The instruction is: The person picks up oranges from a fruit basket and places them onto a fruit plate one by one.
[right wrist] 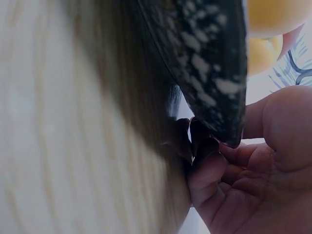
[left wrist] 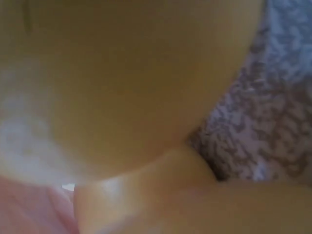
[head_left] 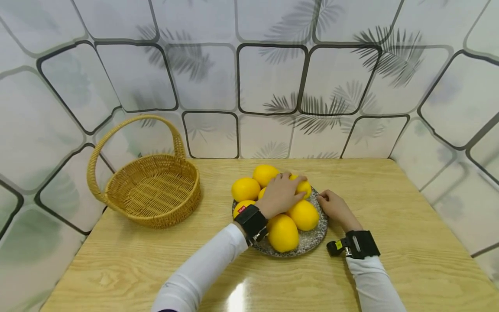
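Observation:
Smooth yellow fruits (head_left: pixel 283 234), several of them, lie on a round speckled grey plate (head_left: pixel 317 236) in the head view. My left hand (head_left: pixel 281 196) reaches across them from the left and grips the fruit (head_left: pixel 304 187) at the plate's far right, its fingers over the top. In the left wrist view, large blurred fruits (left wrist: pixel 122 83) and part of the plate (left wrist: pixel 263 126) fill the picture. My right hand (head_left: pixel 336 208) pinches the plate's right rim; in the right wrist view the thumb lies above the rim (right wrist: pixel 214 73) and curled fingers are under it.
A woven wicker basket (head_left: pixel 191 195) with a tall arched handle stands on the left of the light wooden table (head_left: pixel 156 268). Behind the table and at both sides rises a pale patterned wall covering (head_left: pixel 269 80). Both wrists wear black straps with cameras.

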`<state>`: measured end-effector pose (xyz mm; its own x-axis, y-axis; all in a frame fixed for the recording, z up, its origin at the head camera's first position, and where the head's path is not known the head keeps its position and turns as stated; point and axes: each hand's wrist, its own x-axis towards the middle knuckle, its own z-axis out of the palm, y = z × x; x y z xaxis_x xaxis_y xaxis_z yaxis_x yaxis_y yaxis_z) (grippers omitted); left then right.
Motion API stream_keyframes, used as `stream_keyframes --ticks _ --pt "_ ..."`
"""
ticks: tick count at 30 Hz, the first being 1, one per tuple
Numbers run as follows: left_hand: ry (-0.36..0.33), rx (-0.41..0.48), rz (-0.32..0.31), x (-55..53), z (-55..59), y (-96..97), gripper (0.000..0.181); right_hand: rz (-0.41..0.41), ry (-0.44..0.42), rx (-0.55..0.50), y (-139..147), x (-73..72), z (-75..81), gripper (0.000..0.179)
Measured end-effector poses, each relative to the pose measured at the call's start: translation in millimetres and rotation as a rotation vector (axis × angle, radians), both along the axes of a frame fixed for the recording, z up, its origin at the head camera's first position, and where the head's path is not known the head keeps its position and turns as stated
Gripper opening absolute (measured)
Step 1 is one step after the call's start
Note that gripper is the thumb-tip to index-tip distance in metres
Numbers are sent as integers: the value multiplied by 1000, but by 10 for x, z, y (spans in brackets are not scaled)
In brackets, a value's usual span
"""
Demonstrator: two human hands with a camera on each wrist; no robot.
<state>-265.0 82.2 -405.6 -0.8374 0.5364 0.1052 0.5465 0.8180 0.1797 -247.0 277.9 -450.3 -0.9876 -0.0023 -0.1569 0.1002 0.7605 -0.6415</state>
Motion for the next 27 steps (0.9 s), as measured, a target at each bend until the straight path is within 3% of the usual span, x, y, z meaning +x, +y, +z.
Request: stream_keyframes --ticks 19,23,27 --pt "14 -64 -47 82 77 -79 48 17 13 -11 75 -26 -2 41" --pt "42 -85 -36 126 124 -108 51 44 -4 -49 119 0 35 44" --pt "115 -57 -11 218 243 -199 55 59 -19 -90 190 84 171 50"
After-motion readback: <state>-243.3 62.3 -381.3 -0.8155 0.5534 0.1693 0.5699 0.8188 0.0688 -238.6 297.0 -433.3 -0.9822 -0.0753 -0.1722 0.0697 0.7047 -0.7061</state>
